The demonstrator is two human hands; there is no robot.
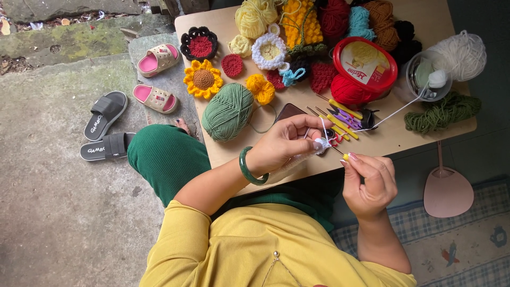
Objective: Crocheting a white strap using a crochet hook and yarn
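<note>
My left hand (281, 144) pinches the small, soft, featherlight white crocheted piece (321, 143) above the wooden table's (393, 135) edge, while my right hand (372, 183) grips the stiff yellow-handled crochet hook (344, 155), best held mid-handle.

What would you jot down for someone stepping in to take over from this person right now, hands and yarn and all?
Left hand: pinches a small white crochet piece between thumb and fingers, over the table's near edge.
Right hand: closed on a yellow-handled crochet hook, tip pointing at the piece.
White yarn strand: runs from the piece to the clear plastic container beside the white yarn ball.
Spare crochet hooks lie behind the hands; green yarn ball sits to the left.
Done: only a tiny white start. Left: nearly all of the piece.
</note>
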